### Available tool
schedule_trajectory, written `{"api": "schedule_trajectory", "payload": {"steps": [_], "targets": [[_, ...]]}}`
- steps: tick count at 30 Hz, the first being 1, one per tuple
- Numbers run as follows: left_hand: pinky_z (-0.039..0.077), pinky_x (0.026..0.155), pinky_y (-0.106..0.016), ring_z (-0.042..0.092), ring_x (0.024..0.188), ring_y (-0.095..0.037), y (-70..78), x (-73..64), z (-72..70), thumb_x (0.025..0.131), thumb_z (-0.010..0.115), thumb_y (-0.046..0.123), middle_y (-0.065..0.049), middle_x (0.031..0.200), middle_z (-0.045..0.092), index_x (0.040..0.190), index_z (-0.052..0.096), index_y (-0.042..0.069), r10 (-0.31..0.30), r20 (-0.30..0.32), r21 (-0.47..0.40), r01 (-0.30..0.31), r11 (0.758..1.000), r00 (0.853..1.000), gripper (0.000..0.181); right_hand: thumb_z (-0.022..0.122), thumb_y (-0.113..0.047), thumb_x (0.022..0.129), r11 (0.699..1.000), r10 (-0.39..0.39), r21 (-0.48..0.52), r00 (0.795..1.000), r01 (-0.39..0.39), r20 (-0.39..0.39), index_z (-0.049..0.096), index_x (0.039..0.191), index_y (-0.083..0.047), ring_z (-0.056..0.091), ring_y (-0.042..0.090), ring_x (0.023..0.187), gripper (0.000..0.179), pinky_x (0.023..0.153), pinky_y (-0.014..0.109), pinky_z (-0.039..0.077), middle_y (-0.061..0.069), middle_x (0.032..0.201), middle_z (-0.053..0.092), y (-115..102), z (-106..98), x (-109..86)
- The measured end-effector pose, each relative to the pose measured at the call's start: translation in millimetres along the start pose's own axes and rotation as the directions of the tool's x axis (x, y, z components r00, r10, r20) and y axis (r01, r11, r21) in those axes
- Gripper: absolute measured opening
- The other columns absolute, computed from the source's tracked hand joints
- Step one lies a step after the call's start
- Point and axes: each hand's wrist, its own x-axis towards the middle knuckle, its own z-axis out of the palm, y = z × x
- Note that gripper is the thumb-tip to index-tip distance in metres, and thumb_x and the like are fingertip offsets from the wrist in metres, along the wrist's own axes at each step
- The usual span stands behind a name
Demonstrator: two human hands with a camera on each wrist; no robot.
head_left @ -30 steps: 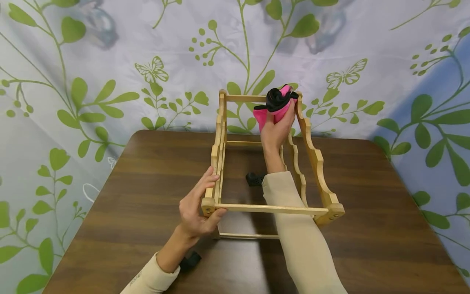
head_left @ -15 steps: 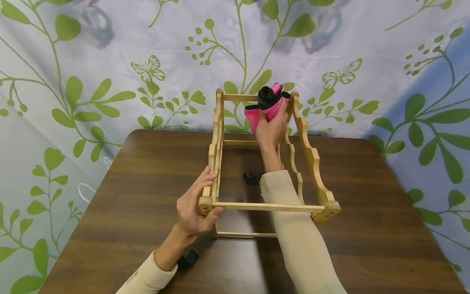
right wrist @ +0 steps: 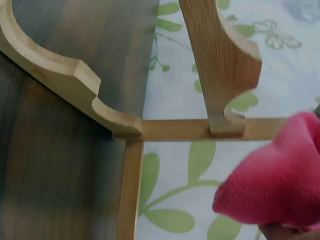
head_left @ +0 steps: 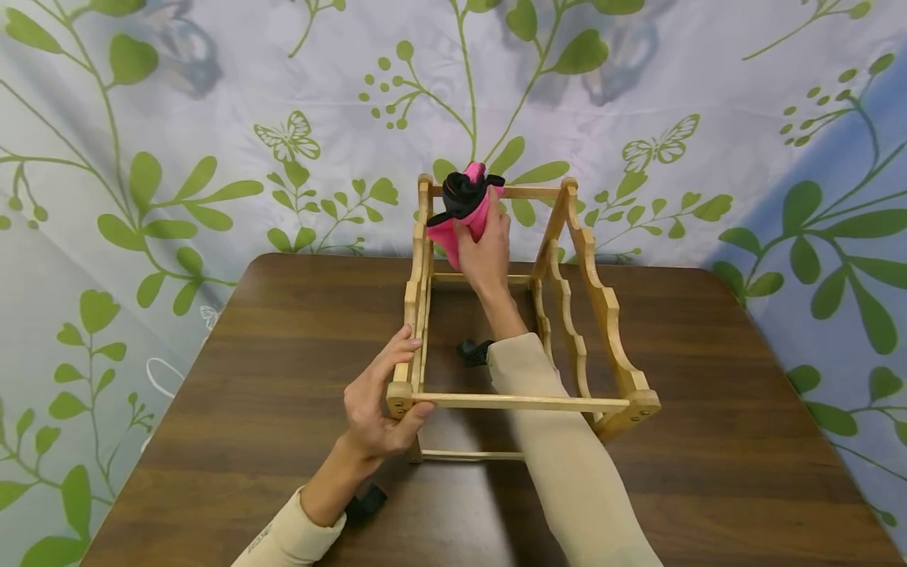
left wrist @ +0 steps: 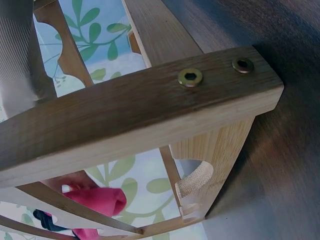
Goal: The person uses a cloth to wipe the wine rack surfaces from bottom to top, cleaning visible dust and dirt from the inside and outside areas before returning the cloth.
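Observation:
A light wooden rack (head_left: 520, 402) with wavy-edged side rails stands on the brown table. My left hand (head_left: 379, 398) grips its near left corner, thumb over the front bar and fingers along the outer side. In my right hand (head_left: 485, 248) is a bunched pink cloth with black edging (head_left: 464, 197), held at the far top bar near the left corner post. My right forearm reaches through the frame, over the front bar. The left wrist view shows the rack's bolted bar (left wrist: 140, 100) up close, with the pink cloth (left wrist: 97, 200) beyond it. The right wrist view has the cloth (right wrist: 280, 175) beside slim rails.
The brown table (head_left: 283, 354) runs back to a hanging sheet (head_left: 354, 79) printed with green leaves and butterflies. A black wrist strap part (head_left: 473, 353) shows by the right cuff, another dark piece (head_left: 366, 502) by the left wrist. A white cord loop (head_left: 161, 378) hangs at the left.
My right hand has moved left with the cloth along the far top bar, from the right post towards the left one. The left hand and the rack have stayed in place.

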Motion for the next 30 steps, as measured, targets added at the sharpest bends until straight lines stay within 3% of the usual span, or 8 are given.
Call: {"api": "schedule_trajectory", "payload": {"steps": [3,7,10,14,17,22,26,30], "targets": [[0.051,0.094,-0.041,0.063,0.109,-0.044,1.2,-1.0,0.3,0.094,0.066,0.028,-0.033,0.098,0.065,0.094,0.055,-0.021,-0.008,0.001,0.009,0.008,1.000,1.000,0.050,0.061,-0.020,0.095,0.999,-0.049,0.029,0.993,0.046,0.112,0.021,0.158,-0.015,0.044,0.025,0.124,0.075,0.104,0.042,0.038,0.018,0.141,0.041,-2,8,-1.9],[0.051,0.094,-0.041,0.063,0.108,-0.044,3.0,-2.3,0.2,0.094,0.066,0.028,-0.033,0.098,0.065,0.094,0.055,-0.022,-0.016,-0.003,0.018,0.016,1.000,1.000,0.051,0.057,-0.007,0.092,0.979,-0.154,0.161,0.968,0.123,0.198,0.025,0.156,-0.011,0.046,0.023,0.115,0.072,0.103,0.035,0.037,0.018,0.134,0.047,-1,16,-1.4],[0.051,0.094,-0.041,0.064,0.108,-0.043,3.3,-2.4,-0.5,0.094,0.066,0.029,-0.033,0.097,0.065,0.093,0.055,-0.021,-0.020,-0.006,0.025,0.020,0.999,1.000,0.051,0.057,-0.003,0.090,0.965,-0.168,0.237,0.959,0.113,0.228,0.027,0.156,-0.011,0.046,0.018,0.119,0.073,0.105,0.030,0.035,0.013,0.139,0.048,1,19,-1.6],[0.051,0.094,-0.040,0.064,0.108,-0.042,3.0,-1.4,-1.5,0.095,0.066,0.029,-0.033,0.096,0.065,0.093,0.055,-0.021,-0.020,-0.005,0.030,0.020,0.999,1.000,0.051,0.061,-0.006,0.090,0.964,-0.142,0.254,0.962,0.080,0.234,0.028,0.156,-0.013,0.036,0.011,0.136,0.074,0.112,0.028,0.029,0.008,0.153,0.038,4,19,-2.8],[0.051,0.094,-0.040,0.064,0.108,-0.043,3.1,-0.7,-1.6,0.095,0.065,0.029,-0.033,0.097,0.065,0.094,0.055,-0.021,-0.019,-0.001,0.031,0.019,0.999,1.000,0.051,0.063,-0.004,0.091,0.971,-0.155,0.210,0.971,0.116,0.180,0.033,0.154,-0.010,0.039,0.017,0.136,0.070,0.111,0.031,0.032,0.011,0.151,0.041,5,21,-3.2],[0.051,0.094,-0.040,0.064,0.107,-0.042,3.4,-0.3,-0.5,0.095,0.065,0.030,-0.033,0.096,0.065,0.093,0.055,-0.021,-0.014,-0.007,0.037,0.014,0.999,1.000,0.051,0.065,-0.006,0.091,0.988,-0.151,0.028,0.988,0.150,0.020,0.047,0.143,-0.008,0.052,0.024,0.123,0.055,0.104,0.036,0.041,0.012,0.137,0.054,-1,22,-3.7],[0.051,0.094,-0.041,0.064,0.108,-0.042,2.5,0.5,0.8,0.095,0.065,0.030,-0.032,0.097,0.065,0.094,0.055,-0.021,-0.017,-0.004,0.032,0.018,0.999,1.000,0.052,0.065,-0.005,0.089,0.990,-0.138,-0.043,0.986,0.134,-0.094,0.055,0.136,-0.009,0.056,0.026,0.116,0.048,0.098,0.041,0.044,0.011,0.129,0.061,-4,18,-0.2],[0.051,0.094,-0.041,0.063,0.109,-0.042,1.5,0.9,1.2,0.095,0.065,0.030,-0.033,0.098,0.065,0.095,0.055,-0.021,-0.015,-0.001,0.025,0.015,1.000,1.000,0.052,0.067,-0.002,0.087,0.992,-0.119,-0.072,0.970,0.106,-0.211,0.061,0.129,-0.008,0.059,0.026,0.110,0.043,0.094,0.043,0.045,0.010,0.121,0.065,2,11,3.5]]}}
